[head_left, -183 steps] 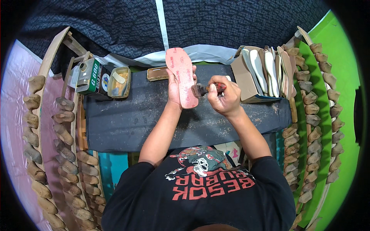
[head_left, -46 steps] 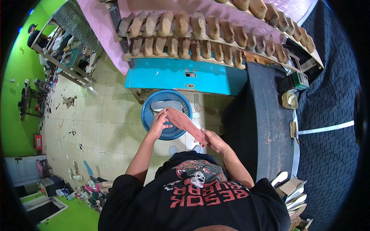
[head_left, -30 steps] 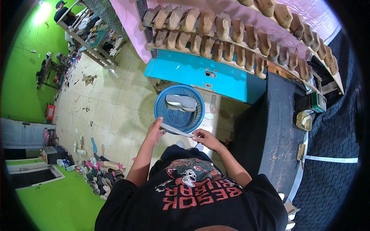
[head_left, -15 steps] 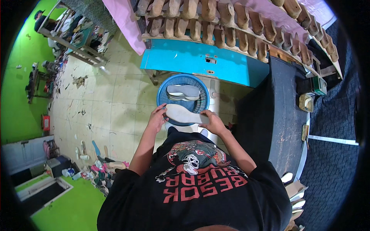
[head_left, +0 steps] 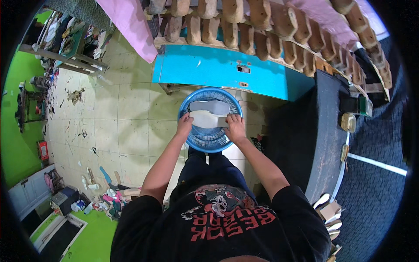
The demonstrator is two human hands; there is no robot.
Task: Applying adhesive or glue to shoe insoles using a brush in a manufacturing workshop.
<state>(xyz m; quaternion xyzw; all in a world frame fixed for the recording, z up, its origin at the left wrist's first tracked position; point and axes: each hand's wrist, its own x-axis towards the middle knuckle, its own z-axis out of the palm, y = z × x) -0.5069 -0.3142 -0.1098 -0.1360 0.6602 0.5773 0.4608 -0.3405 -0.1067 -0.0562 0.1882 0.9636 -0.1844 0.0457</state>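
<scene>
A pale shoe sole (head_left: pixel 204 119) is held lengthwise between my two hands, low over a round blue plastic basket (head_left: pixel 187 143). My left hand (head_left: pixel 185 124) grips its left end with the fingers closed. Around the right end are the fingers of my right hand (head_left: pixel 235 128), which cover that tip. Just beyond the held sole, a grey shoe sole (head_left: pixel 210 106) lies on a small stack inside the basket. Whether the held sole touches the basket's contents I cannot tell.
Behind the basket stands a turquoise panel (head_left: pixel 196 65), under racks of wooden shoe lasts (head_left: pixel 232 35). A dark-covered bench (head_left: pixel 325 144) runs along the right. On the tiled floor at the left lie scraps and a pile of shoe parts (head_left: pixel 114 201).
Both hands have lowered the pale sole from above the basket's near rim into the basket area, close beside the grey sole. My body is bent further forward, and the view has shifted.
</scene>
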